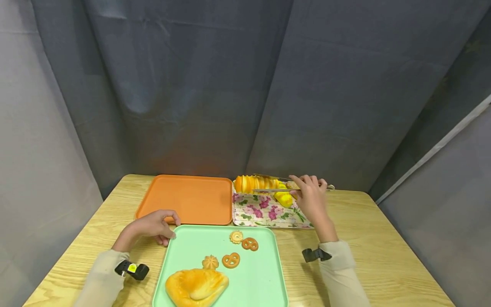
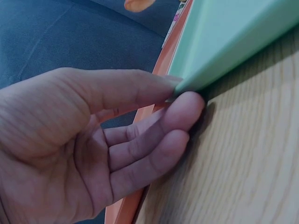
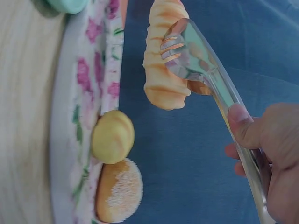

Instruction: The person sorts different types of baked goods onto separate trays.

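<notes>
My right hand (image 1: 312,204) holds metal tongs (image 3: 226,88), thumb on one arm. Their toothed ends lie either side of a long ridged bread roll (image 3: 166,60). In the right wrist view the roll shows a gap from the floral tray (image 1: 253,218). On that tray sit a yellow bun (image 3: 113,137) and a bun with a pale crumbly top (image 3: 122,192). With thumb and forefinger, my left hand (image 1: 151,226) pinches the far left corner of a mint-green tray (image 1: 257,277); the other fingers are bent below.
A bare orange tray (image 1: 192,200) lies behind the green one, left of the floral tray. The green tray bears a large folded bread (image 1: 199,283), a star-shaped cookie (image 1: 210,262), a ring cookie (image 1: 233,237) and pretzels (image 1: 250,244). A grey curtain (image 1: 192,106) hangs behind the wooden table (image 1: 368,247).
</notes>
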A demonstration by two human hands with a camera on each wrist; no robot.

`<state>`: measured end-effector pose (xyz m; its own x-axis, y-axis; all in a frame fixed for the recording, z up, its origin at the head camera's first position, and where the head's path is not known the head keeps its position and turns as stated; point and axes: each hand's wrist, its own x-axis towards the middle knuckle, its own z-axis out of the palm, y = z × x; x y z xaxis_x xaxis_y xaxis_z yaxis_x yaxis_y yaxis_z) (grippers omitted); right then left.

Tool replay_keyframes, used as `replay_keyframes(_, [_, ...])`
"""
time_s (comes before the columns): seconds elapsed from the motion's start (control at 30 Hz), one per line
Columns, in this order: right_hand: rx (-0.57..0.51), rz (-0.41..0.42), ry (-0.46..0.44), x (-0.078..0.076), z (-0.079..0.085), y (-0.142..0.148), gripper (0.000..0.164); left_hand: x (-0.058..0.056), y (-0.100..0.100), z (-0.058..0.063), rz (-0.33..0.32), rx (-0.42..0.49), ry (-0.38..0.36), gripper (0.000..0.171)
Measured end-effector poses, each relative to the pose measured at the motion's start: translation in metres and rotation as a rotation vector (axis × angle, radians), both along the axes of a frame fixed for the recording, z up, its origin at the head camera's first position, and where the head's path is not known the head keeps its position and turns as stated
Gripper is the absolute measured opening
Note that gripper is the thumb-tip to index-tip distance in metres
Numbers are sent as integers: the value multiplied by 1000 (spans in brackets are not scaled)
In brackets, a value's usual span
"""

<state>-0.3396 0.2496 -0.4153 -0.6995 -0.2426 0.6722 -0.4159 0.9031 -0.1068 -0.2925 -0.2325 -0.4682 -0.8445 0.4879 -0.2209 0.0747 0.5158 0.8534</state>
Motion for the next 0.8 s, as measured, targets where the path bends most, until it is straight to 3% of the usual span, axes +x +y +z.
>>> replay_keyframes(0.4, [4,-13,-68,-11,-23,2,40,1,0,1,-17,4,2,27])
replay_keyframes(0.8, [64,-55,-83,-13,-27,-1,42,-1,0,0,-1,1,-7,27])
